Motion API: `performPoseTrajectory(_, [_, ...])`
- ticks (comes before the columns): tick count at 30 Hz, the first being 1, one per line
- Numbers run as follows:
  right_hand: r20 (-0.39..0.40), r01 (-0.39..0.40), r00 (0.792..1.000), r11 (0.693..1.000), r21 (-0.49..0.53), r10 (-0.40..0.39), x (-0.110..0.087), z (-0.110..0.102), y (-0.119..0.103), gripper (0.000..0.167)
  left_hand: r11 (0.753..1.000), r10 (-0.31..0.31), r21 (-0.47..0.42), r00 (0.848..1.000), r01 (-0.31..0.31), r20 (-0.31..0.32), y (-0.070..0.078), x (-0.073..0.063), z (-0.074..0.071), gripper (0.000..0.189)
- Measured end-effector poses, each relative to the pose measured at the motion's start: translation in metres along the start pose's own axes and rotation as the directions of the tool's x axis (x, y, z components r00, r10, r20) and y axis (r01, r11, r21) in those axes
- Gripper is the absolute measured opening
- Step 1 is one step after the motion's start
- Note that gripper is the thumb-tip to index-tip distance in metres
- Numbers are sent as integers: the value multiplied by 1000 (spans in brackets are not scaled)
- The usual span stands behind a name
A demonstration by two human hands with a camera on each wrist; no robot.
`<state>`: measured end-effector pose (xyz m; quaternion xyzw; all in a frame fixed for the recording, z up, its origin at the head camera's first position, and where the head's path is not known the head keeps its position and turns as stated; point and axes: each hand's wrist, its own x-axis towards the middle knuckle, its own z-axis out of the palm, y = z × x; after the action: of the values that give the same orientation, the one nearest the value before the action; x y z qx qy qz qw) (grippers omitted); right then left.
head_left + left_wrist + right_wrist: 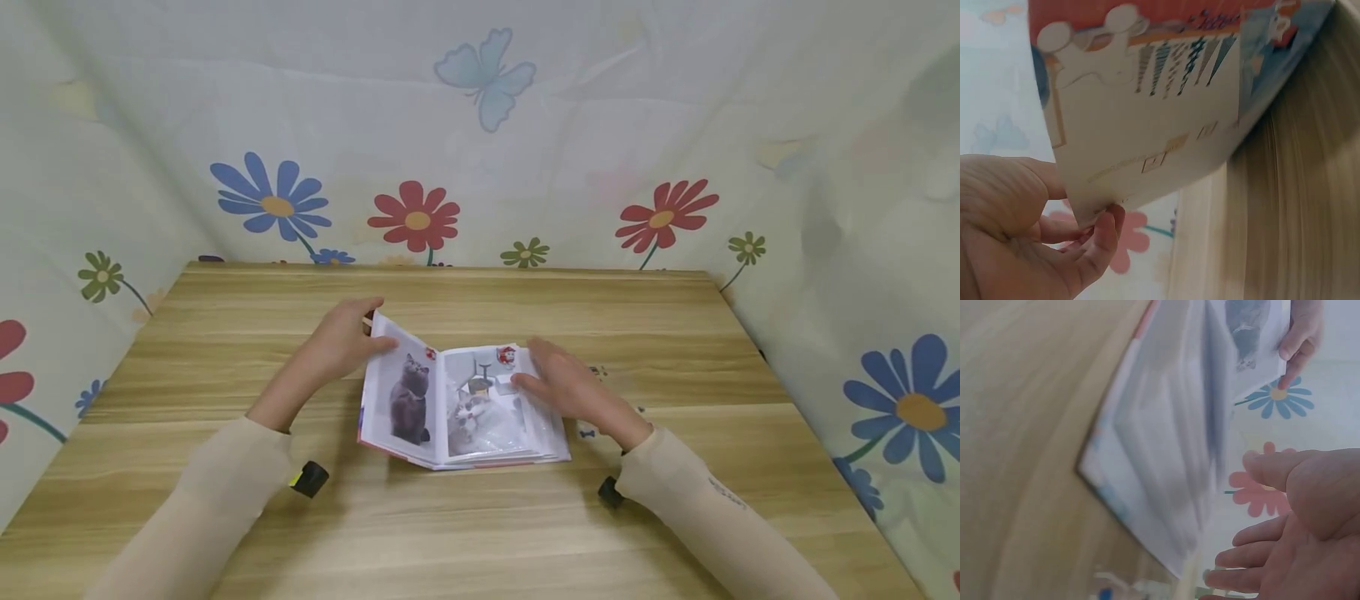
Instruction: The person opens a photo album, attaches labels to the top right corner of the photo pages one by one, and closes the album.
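Observation:
A small photo album (442, 460) lies open on the wooden table, its front cover raised at a slant. My left hand (341, 340) holds the cover's outer edge, thumb on the inner side. From the left wrist view, fingers of the left hand (1029, 231) pinch a corner of the printed cover (1147, 125). A grey cat photo (410, 400) fills the left side; a pale kitten picture (480, 417) is on the right. My right hand (573, 385) is at the pages' right edge. In the right wrist view its fingers are extended, holding nothing, beside slightly fanned pages (1160, 431).
Small dark and blue printed shapes (587, 432) lie on the table by the right hand. The wood-grain table (450, 533) extends around the album. Flower-patterned cloth (337, 108) hangs behind and at both sides. Black wrist cameras (309, 479) stick out below the sleeves.

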<state>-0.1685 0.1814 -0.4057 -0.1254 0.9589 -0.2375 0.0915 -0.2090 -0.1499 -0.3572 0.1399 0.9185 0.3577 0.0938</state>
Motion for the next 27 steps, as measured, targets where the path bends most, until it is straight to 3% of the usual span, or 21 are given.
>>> performPoseTrajectory(4, [-4,-12,1000,1000,16,12,-4,-7,-4,76,999,27,-38,1000,-27,-12,14,-2,7,75])
performPoseTrajectory(13, [-51,71,996,997,35,-69,-10,-21,-10,74,992,105,-60,993,-108,-50,34,-5,22,70])
performPoseTrajectory(18, [-65,107,992,994,39,-104,-12,-25,-11,71,993,108,-40,993,-111,-54,47,-5,31,70])
performPoseTrajectory(27, [-59,105,993,992,76,-101,-20,-30,-11,67,982,170,-70,984,-174,-61,61,0,47,65])
